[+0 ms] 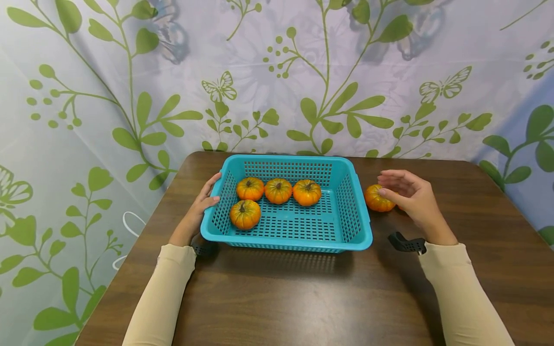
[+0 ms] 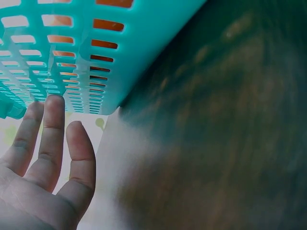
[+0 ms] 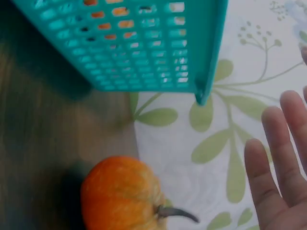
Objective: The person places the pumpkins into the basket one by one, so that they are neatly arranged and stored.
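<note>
A turquoise plastic basket [image 1: 281, 242] with slotted walls holds several small orange pumpkins, one of them a front pumpkin [image 1: 245, 215] at its left. My left hand [image 1: 200, 206] holds the basket's left rim, thumb over the edge. In the left wrist view, three fingers [image 2: 54, 120] reach up along the slotted outer wall. To the basket's right sits another pumpkin [image 1: 378, 198], its curved stem plain in the right wrist view. My right hand [image 1: 411, 194] hovers over it with loosely bent fingers, holding nothing. A bit of orange beneath this hand is mostly hidden.
A brown wood-grain table [image 1: 281, 298] carries everything. Behind it hangs a pale curtain [image 1: 259, 72] with green leaves and butterflies, close to the table's back edge. A white cable [image 1: 130, 223] loops beside the left edge. Black wrist straps circle both wrists.
</note>
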`<move>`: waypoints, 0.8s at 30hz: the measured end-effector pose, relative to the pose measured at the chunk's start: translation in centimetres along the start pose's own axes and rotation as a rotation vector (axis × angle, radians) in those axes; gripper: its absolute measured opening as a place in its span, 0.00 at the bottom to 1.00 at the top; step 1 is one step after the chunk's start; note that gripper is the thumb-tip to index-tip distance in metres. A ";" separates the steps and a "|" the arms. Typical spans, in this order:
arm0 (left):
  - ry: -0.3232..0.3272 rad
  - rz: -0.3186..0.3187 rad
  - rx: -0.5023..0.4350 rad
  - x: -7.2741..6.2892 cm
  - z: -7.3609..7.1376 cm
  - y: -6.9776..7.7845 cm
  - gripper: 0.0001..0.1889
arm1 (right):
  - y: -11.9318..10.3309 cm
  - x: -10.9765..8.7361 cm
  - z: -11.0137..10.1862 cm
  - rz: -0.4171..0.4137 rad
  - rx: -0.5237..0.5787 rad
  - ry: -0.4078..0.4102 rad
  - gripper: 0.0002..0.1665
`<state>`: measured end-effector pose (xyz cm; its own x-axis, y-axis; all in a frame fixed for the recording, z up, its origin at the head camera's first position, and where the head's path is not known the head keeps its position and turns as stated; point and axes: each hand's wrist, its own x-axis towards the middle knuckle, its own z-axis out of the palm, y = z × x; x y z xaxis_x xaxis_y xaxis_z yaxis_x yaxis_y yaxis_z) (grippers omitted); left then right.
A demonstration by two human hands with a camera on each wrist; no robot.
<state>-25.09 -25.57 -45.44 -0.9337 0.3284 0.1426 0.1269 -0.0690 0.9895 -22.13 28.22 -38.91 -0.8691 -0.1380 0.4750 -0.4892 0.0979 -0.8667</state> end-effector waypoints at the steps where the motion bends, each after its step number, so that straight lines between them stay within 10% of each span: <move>1: 0.000 0.000 0.000 0.0 0.0 0.0 0.41 | 0.2 -0.1 -0.1 -0.004 0.000 0.015 0.24; 15: 0.009 -0.002 -0.008 0.1 0.0 -0.1 0.41 | 2.1 -1.0 -1.0 -0.044 -0.136 0.335 0.23; 24: 0.003 -0.005 -0.011 0.1 0.0 -0.1 0.40 | 3.3 -1.4 -2.1 -0.052 -0.042 0.548 0.20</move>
<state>-25.18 -25.57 -45.56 -0.9354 0.3257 0.1377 0.1187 -0.0776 0.9899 -22.68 30.83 -42.10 -0.7487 0.3889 0.5368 -0.5253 0.1457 -0.8383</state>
